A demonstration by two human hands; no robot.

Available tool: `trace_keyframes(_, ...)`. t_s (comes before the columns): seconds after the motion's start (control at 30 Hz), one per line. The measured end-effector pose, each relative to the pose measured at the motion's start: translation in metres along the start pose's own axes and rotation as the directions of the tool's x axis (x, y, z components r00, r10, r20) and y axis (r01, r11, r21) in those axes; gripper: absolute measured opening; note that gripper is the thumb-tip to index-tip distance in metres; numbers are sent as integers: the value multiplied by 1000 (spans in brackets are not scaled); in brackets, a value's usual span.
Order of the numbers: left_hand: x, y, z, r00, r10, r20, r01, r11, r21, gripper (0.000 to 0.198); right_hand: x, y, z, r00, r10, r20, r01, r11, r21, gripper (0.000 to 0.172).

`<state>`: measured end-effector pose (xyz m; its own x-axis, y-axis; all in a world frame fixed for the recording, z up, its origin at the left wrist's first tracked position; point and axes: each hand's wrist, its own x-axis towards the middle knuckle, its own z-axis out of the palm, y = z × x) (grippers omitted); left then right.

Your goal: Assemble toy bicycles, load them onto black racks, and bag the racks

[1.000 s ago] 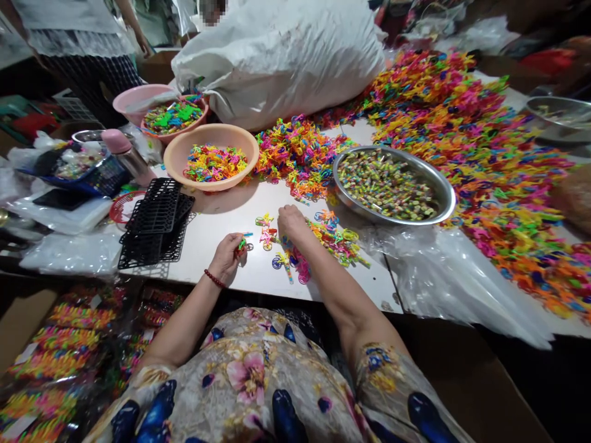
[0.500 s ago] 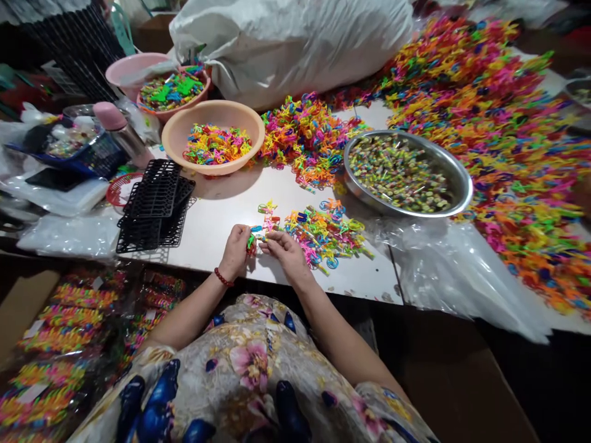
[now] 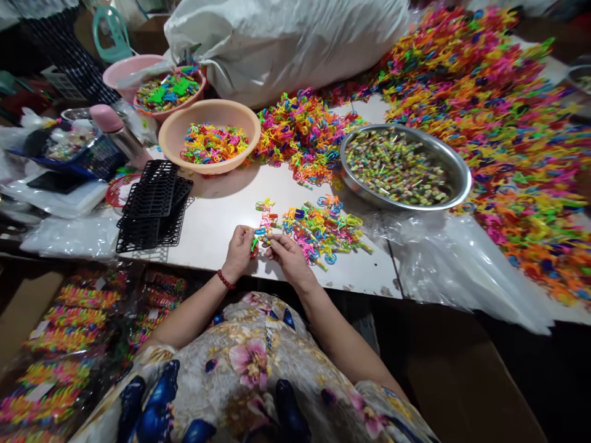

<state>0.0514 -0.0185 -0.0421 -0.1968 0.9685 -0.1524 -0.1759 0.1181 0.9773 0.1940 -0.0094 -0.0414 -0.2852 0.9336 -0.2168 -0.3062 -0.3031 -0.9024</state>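
My left hand (image 3: 239, 251) and my right hand (image 3: 286, 255) meet at the near edge of the white table (image 3: 217, 215). Both are closed in a pinch round small bright plastic toy pieces (image 3: 257, 239) held between them. A red bead bracelet circles my left wrist. Just beyond my right hand lies a small heap of coloured toy bicycles (image 3: 323, 229). A few loose pieces (image 3: 265, 211) lie farther up the table.
A metal basin of wrapped sweets (image 3: 401, 166) stands right of centre. A peach bowl (image 3: 210, 144) of coloured pieces, black plastic grids (image 3: 152, 206), a big white sack (image 3: 286, 43), a huge heap of coloured toys (image 3: 498, 129), clear plastic bags (image 3: 457, 264) and packed toys (image 3: 60, 332) lower left surround me.
My right hand came back from the small heap on the table to my left hand and now pinches the pieces with it. The view tilted down slightly.
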Motion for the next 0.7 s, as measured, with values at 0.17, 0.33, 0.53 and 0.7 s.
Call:
trace_keyframes(0.17, -1, -1, -1, 1000, 27, 7, -27, 996, 82, 36, -3, -1, 1, 999, -50, 10, 51, 994, -94, 34)
trace_keyframes(0.33, 1, -3, -3, 999, -16, -27, 21, 983, 182, 31, -2, 3, 2, 998, -55, -4, 54, 990, -133, 36)
trace_keyframes(0.53, 6, -6, -5, 990, -143, 0, 142, 981, 130, 34, -4, 4, 1, 977, -210, 25, 206, 921, -329, 26)
trace_keyframes(0.7, 8, -10, -2, 990, -133, -38, 137, 981, 133, 35, -8, 1, 7, 931, -348, 113, 353, 770, -532, 18)
